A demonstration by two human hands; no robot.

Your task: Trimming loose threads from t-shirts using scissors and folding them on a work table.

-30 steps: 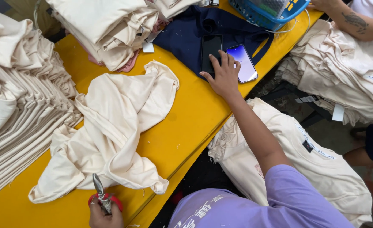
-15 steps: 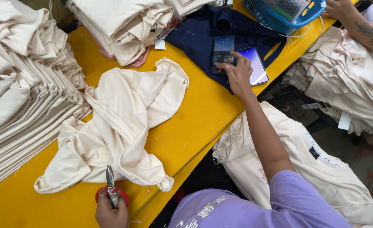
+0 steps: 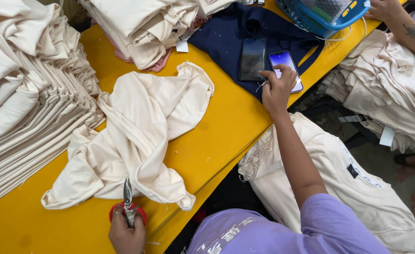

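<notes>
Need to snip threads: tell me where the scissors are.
The scissors are in the left hand, bottom of the head view, beside the crumpled cream shirt.

The left hand [image 3: 126, 235] is cut off by the bottom edge; a co-worker's arm [image 3: 405, 26] leaves the frame.

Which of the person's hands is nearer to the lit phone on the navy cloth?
The right hand: its fingers rest on the lit phone. The left hand is far away at the table's near edge, holding red-handled scissors.

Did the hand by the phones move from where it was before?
Yes. The right hand slid away from the dark phone and now rests on the lit phone beside it, nearer the yellow table edge.
</notes>
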